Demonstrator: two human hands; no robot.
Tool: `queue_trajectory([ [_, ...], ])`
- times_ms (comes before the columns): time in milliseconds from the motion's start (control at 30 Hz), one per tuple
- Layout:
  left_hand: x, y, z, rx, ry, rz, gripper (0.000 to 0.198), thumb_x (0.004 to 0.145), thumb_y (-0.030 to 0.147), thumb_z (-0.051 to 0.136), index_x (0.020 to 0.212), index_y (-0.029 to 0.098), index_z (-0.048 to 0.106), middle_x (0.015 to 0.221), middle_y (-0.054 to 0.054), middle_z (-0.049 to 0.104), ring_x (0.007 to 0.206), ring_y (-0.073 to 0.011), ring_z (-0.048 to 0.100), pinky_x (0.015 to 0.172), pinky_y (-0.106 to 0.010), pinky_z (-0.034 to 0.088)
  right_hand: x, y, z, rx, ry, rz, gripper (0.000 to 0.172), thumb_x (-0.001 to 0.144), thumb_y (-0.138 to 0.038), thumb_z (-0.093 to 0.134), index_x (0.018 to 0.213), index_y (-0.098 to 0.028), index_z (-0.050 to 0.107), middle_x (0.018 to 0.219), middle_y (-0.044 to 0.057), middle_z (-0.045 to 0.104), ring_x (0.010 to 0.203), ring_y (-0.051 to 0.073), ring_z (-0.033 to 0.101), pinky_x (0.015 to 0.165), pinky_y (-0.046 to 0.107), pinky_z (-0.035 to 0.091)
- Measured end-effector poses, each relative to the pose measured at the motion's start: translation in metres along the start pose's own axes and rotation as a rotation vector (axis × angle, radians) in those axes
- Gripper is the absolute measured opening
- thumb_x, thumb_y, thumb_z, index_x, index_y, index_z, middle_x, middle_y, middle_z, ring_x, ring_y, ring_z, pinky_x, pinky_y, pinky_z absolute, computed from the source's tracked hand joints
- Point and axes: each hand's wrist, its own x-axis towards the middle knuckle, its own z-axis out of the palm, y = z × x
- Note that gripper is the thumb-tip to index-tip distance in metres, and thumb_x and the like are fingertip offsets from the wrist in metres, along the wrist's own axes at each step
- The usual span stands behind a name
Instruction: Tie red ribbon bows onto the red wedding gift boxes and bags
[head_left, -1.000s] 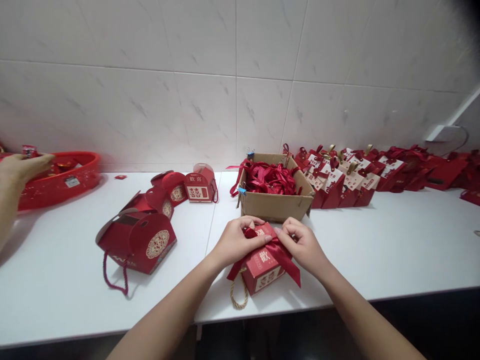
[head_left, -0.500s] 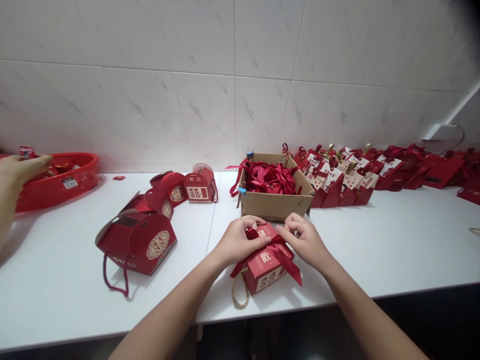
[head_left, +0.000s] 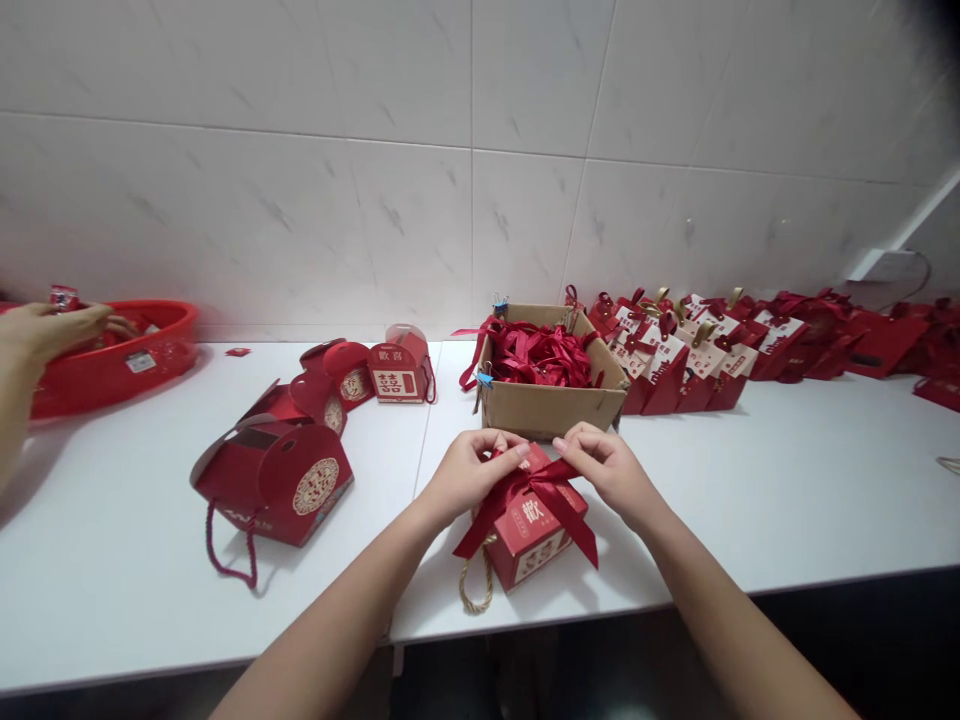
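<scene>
A small red gift box [head_left: 525, 530] with white print lies on the white table near its front edge, a gold rope handle [head_left: 475, 585] hanging at its left. A dark red ribbon [head_left: 553, 492] crosses its top in a bow, with two loose tails. My left hand [head_left: 474, 474] pinches the bow's left loop. On the other side, my right hand [head_left: 609, 468] pinches the right loop between thumb and finger.
Behind the box stands a cardboard box [head_left: 551, 408] of red ribbons. Red boxes [head_left: 277, 480] stand at left; decorated gift boxes [head_left: 660, 370] line the back right. Another person's hand [head_left: 56, 335] reaches into a red basin [head_left: 112, 375].
The ribbon's loops are now drawn out to both sides, and the knot shows at the middle. The other person's hand has shifted slightly right over the basin.
</scene>
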Motion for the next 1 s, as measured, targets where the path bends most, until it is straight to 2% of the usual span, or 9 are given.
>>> queue_trajectory([
  [100,0.000,0.002,-0.001,-0.047,0.005,-0.036,0.041,0.076,0.053,0.060,0.070,0.013,0.069,0.072,-0.006,0.071,0.064,-0.0168,0.061,0.057,-0.025,0.046,0.000,0.000,-0.001,0.142,-0.056,0.080,0.044,0.079,-0.056,0.057,0.058,-0.018,0.047,0.066,-0.001,0.044,0.061,0.012,0.044,0.058,0.027,0.039],
  [167,0.000,0.003,-0.002,-0.075,0.002,-0.050,0.041,0.075,0.054,0.062,0.074,0.014,0.071,0.071,-0.005,0.070,0.065,-0.0182,0.062,0.058,-0.026,0.047,0.000,0.000,-0.001,0.211,-0.089,0.133,0.046,0.077,-0.057,0.059,0.057,-0.018,0.045,0.060,-0.003,0.039,0.055,0.010,0.037,0.052,0.025,0.032],
  [267,0.001,0.004,-0.002,-0.116,0.001,-0.058,0.037,0.074,0.050,0.063,0.077,0.015,0.073,0.080,-0.006,0.072,0.072,-0.0194,0.064,0.063,-0.027,0.047,0.001,0.001,-0.001,0.261,-0.127,0.185,0.049,0.075,-0.058,0.060,0.054,-0.018,0.040,0.054,-0.006,0.030,0.050,0.008,0.025,0.048,0.024,0.020],
  [367,0.002,0.003,-0.002,-0.128,0.001,-0.030,0.034,0.076,0.047,0.063,0.073,0.015,0.074,0.091,-0.007,0.071,0.080,-0.0205,0.064,0.072,-0.029,0.047,0.003,0.002,0.001,0.282,-0.136,0.198,0.050,0.076,-0.059,0.058,0.054,-0.019,0.038,0.053,-0.006,0.027,0.049,0.007,0.022,0.047,0.024,0.016],
  [533,0.005,0.000,-0.001,-0.126,-0.025,-0.032,0.038,0.078,0.048,0.060,0.064,0.014,0.070,0.095,-0.008,0.070,0.084,-0.0213,0.063,0.076,-0.030,0.047,0.002,0.001,0.001,0.300,-0.159,0.209,0.051,0.075,-0.062,0.057,0.054,-0.019,0.039,0.053,-0.006,0.029,0.049,0.007,0.022,0.048,0.024,0.017],
  [633,0.005,-0.003,0.000,-0.125,-0.025,-0.013,0.039,0.074,0.045,0.066,0.052,0.014,0.056,0.094,-0.007,0.069,0.080,-0.0189,0.062,0.073,-0.029,0.047,0.000,0.002,0.000,0.280,-0.166,0.207,0.050,0.074,-0.061,0.058,0.055,-0.018,0.042,0.054,-0.005,0.033,0.050,0.008,0.025,0.049,0.024,0.019],
  [733,0.004,-0.005,0.000,-0.116,-0.049,0.010,0.041,0.072,0.039,0.071,0.051,0.015,0.044,0.094,-0.007,0.067,0.079,-0.0169,0.061,0.072,-0.028,0.046,-0.001,0.002,0.000,0.258,-0.161,0.199,0.051,0.073,-0.060,0.061,0.054,-0.018,0.040,0.055,-0.005,0.031,0.052,0.008,0.026,0.049,0.024,0.020],
  [867,0.002,-0.006,0.000,-0.041,-0.060,0.028,0.033,0.071,0.038,0.073,0.063,0.015,0.050,0.099,-0.008,0.066,0.081,-0.0170,0.060,0.072,-0.028,0.047,-0.004,0.001,0.001,0.219,-0.147,0.170,0.051,0.073,-0.056,0.062,0.052,-0.018,0.036,0.054,-0.005,0.031,0.052,0.008,0.028,0.050,0.024,0.022],
  [1000,0.000,-0.005,0.000,0.039,-0.054,0.029,0.029,0.071,0.038,0.073,0.080,0.014,0.059,0.099,-0.008,0.065,0.077,-0.0156,0.059,0.068,-0.028,0.046,-0.008,-0.002,0.000,0.133,-0.129,0.101,0.046,0.076,-0.052,0.061,0.052,-0.019,0.040,0.052,-0.004,0.036,0.051,0.009,0.032,0.050,0.024,0.026],
])
